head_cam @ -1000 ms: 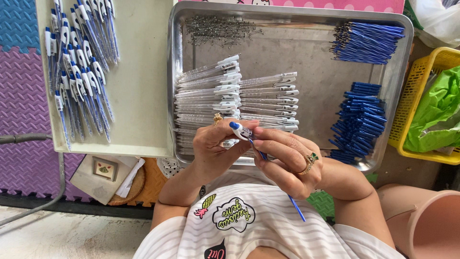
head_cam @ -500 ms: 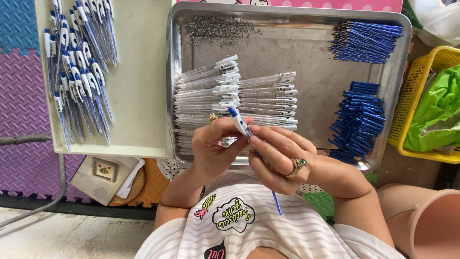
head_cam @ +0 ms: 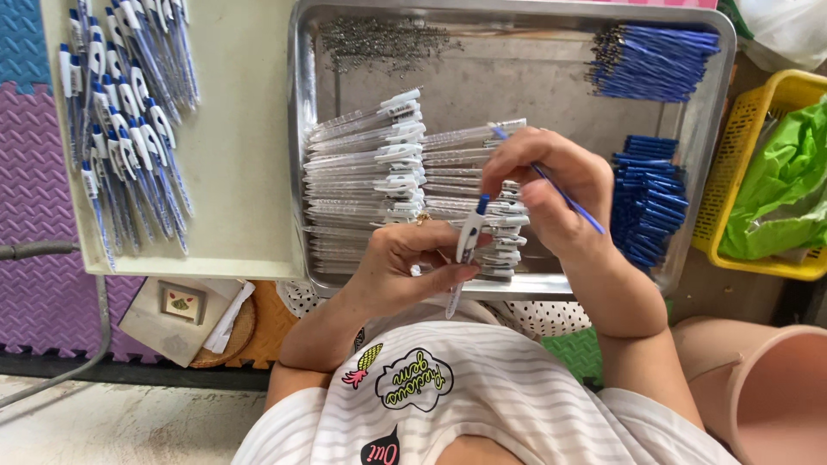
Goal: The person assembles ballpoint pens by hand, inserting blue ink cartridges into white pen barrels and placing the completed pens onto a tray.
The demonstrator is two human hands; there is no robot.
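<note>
My left hand (head_cam: 412, 263) grips a white pen barrel with a blue tip (head_cam: 467, 244), held upright over the near edge of a metal tray (head_cam: 303, 164). My right hand (head_cam: 551, 185) hovers above the tray and pinches a thin blue refill (head_cam: 551, 182) that slants from upper left to lower right. Under both hands lie rows of clear empty pen barrels with white clips (head_cam: 370, 172).
Blue refills (head_cam: 655, 60) are piled at the tray's far right corner, blue caps (head_cam: 648, 198) along its right side, small springs (head_cam: 379, 39) at the far edge. Assembled pens (head_cam: 129, 120) lie on a cream tray (head_cam: 233, 155) at left. A yellow basket (head_cam: 741, 146) stands right.
My right hand has lifted away from my left hand, up and to the right, taking the blue refill with it. The white pen barrel now stands alone in my left hand.
</note>
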